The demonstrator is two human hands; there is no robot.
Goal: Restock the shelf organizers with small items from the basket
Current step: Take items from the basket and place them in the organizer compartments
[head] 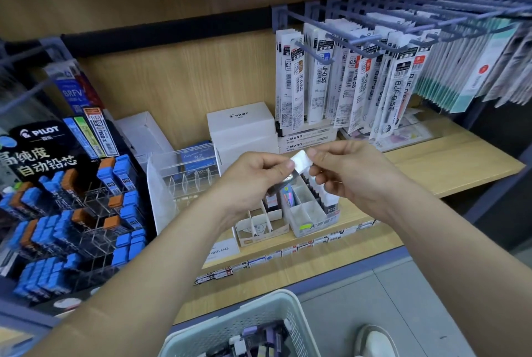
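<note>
We hold a small white packet (299,161) at mid-frame, pinched from both sides: our left hand (253,176) has a closed grip on its left edge and our right hand (348,169) on its right. The white divided organizer (309,212) sits on the shelf (460,166) directly below the packet, its long axis running front to back, slightly nearer the right hand. The packet's label is unreadable, something dark under the left fingers is unclear, and the basket (299,325) is cut off at the bottom edge.
</note>
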